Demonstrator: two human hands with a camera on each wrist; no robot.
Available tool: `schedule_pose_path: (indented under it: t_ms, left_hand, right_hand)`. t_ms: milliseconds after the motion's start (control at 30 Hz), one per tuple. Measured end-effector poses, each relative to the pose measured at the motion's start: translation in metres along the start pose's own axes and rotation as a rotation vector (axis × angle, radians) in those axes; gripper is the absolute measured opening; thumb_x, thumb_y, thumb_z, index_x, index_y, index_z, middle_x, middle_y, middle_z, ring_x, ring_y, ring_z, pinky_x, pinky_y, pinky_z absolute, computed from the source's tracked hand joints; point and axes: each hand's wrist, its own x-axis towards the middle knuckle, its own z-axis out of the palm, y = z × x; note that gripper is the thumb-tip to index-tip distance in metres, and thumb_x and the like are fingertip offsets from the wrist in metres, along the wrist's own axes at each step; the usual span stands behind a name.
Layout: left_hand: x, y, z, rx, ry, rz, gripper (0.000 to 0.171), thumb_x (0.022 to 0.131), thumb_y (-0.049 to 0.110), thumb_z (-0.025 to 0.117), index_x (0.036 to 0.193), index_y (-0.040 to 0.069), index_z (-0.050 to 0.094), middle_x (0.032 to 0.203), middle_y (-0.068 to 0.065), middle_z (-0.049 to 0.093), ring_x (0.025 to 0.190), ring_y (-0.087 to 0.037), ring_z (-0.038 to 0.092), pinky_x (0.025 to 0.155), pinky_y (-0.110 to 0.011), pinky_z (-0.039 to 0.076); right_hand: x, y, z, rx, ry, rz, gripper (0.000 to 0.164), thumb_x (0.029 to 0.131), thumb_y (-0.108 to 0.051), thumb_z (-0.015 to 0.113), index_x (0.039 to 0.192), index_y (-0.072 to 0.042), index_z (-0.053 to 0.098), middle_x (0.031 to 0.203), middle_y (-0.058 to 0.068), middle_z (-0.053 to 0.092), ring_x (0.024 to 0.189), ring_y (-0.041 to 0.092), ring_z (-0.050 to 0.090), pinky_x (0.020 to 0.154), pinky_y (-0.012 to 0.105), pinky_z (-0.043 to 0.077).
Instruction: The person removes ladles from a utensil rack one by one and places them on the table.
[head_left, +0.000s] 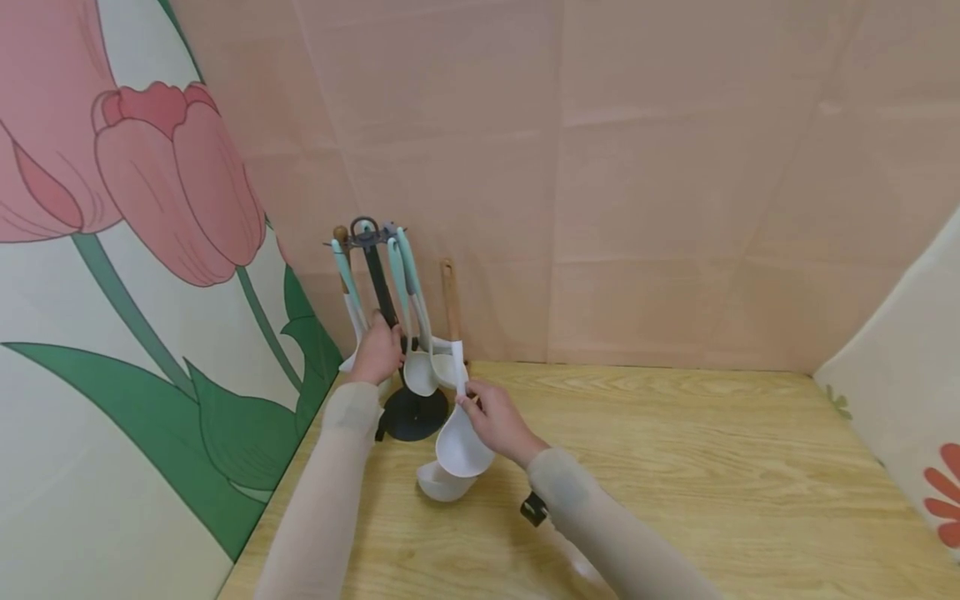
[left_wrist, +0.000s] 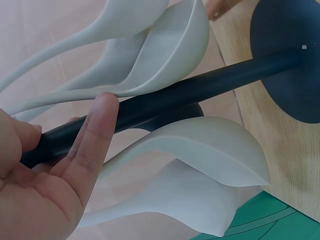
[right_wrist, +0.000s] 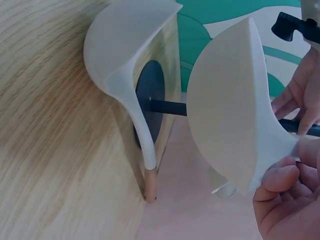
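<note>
My left hand (head_left: 378,350) grips the black pole (left_wrist: 200,95) of an upright utensil rack, its fingers around the pole in the left wrist view. Several pale spoons and ladles with mint-green handles (head_left: 408,258) hang from the rack's top. In front of the rack, my right hand (head_left: 498,418) pinches a white ladle (head_left: 463,446) by its neck, bowl down, wooden handle (head_left: 451,300) pointing up. Close up in the right wrist view, that ladle's bowl (right_wrist: 225,110) hides part of the pole. A second white ladle (right_wrist: 125,45) with a wooden handle lies on the table below it.
The rack's round black base (head_left: 412,417) stands on the wood-grain table (head_left: 675,467) near its back left corner. A pinkish cloth wall (head_left: 600,208) rises behind, and a tulip-print panel (head_left: 180,183) stands close on the left. Another printed panel (head_left: 900,358) borders the right.
</note>
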Motion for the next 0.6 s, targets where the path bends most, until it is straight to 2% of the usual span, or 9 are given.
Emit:
schedule_pose_path:
  t_ms: [267, 400, 600]
  left_hand:
    - [-0.001, 0.002, 0.0, -0.005, 0.001, -0.003, 0.048, 0.103, 0.027, 0.028, 0.139, -0.002, 0.016, 0.095, -0.018, 0.059, 0.074, -0.027, 0.066, 0.059, -0.032, 0.052]
    - [0.0, 0.001, 0.0, -0.007, 0.005, -0.002, 0.046, 0.103, 0.027, 0.028, 0.137, -0.002, 0.018, 0.096, -0.019, 0.059, 0.076, -0.028, 0.067, 0.059, -0.032, 0.052]
    - [0.0, 0.001, 0.0, 0.002, 0.008, 0.006, 0.046, 0.103, 0.026, 0.028, 0.137, -0.003, 0.018, 0.097, -0.019, 0.059, 0.072, -0.024, 0.066, 0.059, -0.032, 0.052]
  right_hand:
    - [-0.005, 0.011, -0.001, 0.028, -0.011, 0.071, 0.015, 0.094, -0.014, 0.056, 0.1, -0.006, 0.068, 0.086, 0.003, 0.064, 0.066, 0.01, 0.054, 0.058, 0.025, 0.047]
    - [-0.009, 0.018, -0.001, 0.039, -0.015, 0.119, 0.013, 0.094, -0.014, 0.056, 0.096, -0.007, 0.067, 0.083, 0.004, 0.063, 0.065, 0.011, 0.053, 0.057, 0.026, 0.047]
    - [-0.013, 0.032, -0.002, 0.041, -0.001, 0.149, 0.014, 0.094, -0.013, 0.055, 0.09, -0.004, 0.065, 0.082, 0.005, 0.063, 0.064, 0.011, 0.053, 0.057, 0.027, 0.046]
